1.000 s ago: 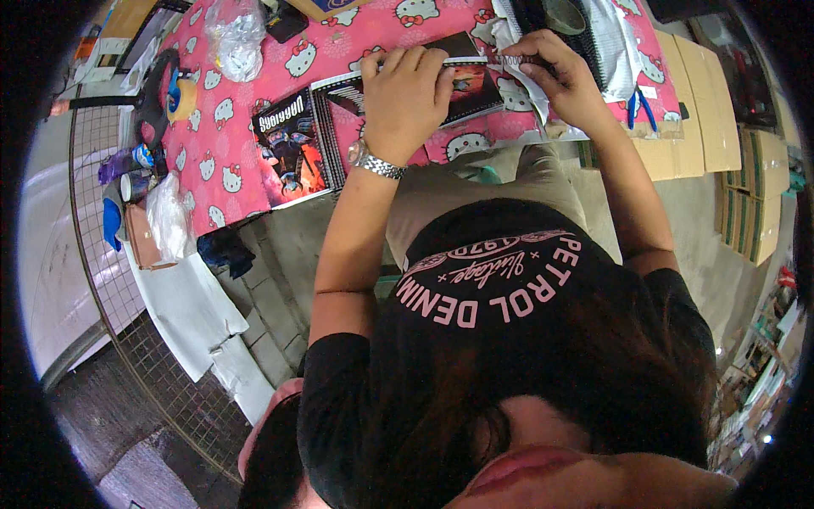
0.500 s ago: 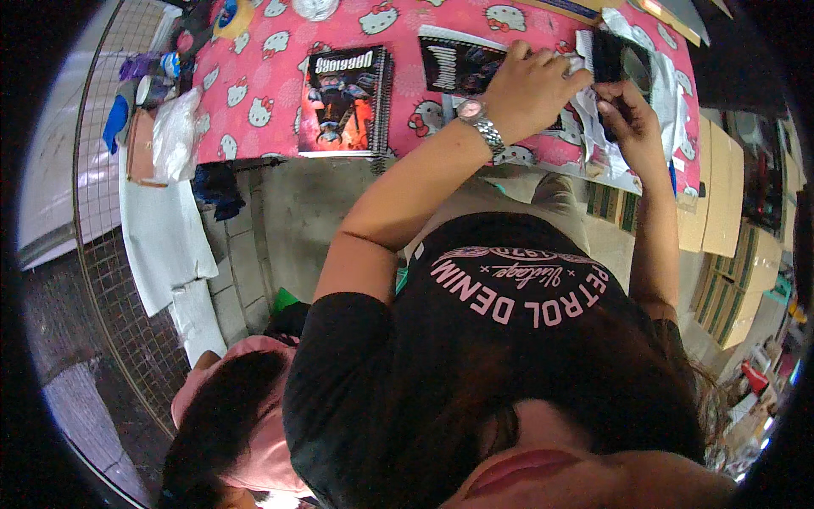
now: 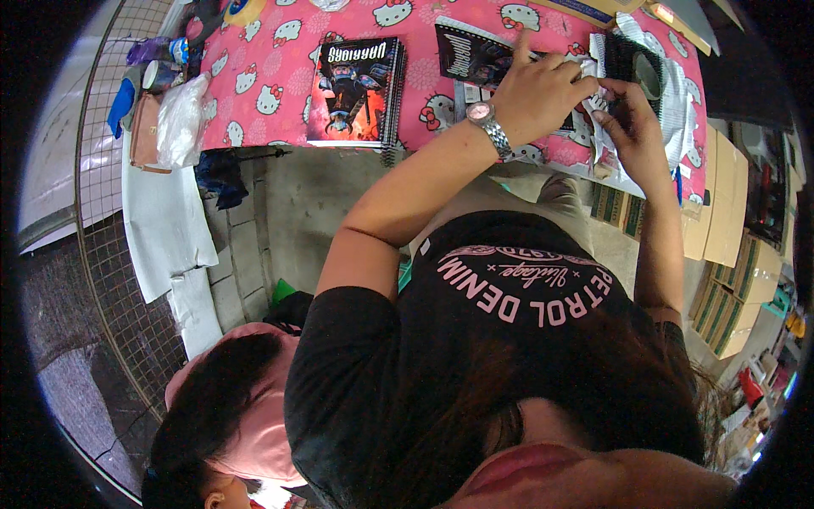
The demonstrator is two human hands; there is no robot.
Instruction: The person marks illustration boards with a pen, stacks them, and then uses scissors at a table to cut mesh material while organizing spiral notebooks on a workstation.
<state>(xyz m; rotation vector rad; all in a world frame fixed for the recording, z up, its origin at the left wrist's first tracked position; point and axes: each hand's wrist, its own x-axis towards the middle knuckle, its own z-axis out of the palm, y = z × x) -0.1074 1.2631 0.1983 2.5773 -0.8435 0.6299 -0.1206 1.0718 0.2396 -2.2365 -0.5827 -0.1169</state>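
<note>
My left hand (image 3: 543,93), with a metal watch on the wrist, lies over a dark spiral notebook (image 3: 471,55) on the pink cat-print tablecloth (image 3: 271,85). Its fingertips pinch a crumpled white wrapping (image 3: 598,114). My right hand (image 3: 632,127) meets it from the right and grips the same wrapping just below a black spiral-bound book (image 3: 632,59). Both hands touch each other at the fingertips. What lies under the wrapping is hidden.
A second spiral notebook with a red and black cover (image 3: 356,89) lies left of my hands. A plastic bag (image 3: 178,119) and small bottles sit at the table's left end. Cardboard boxes (image 3: 721,204) stand at the right. Another person in a pink top (image 3: 229,416) is at lower left.
The view has swung, so the table and my hands now sit further up and right. The person in pink has come into view. My hands stay together on the wrapping.
</note>
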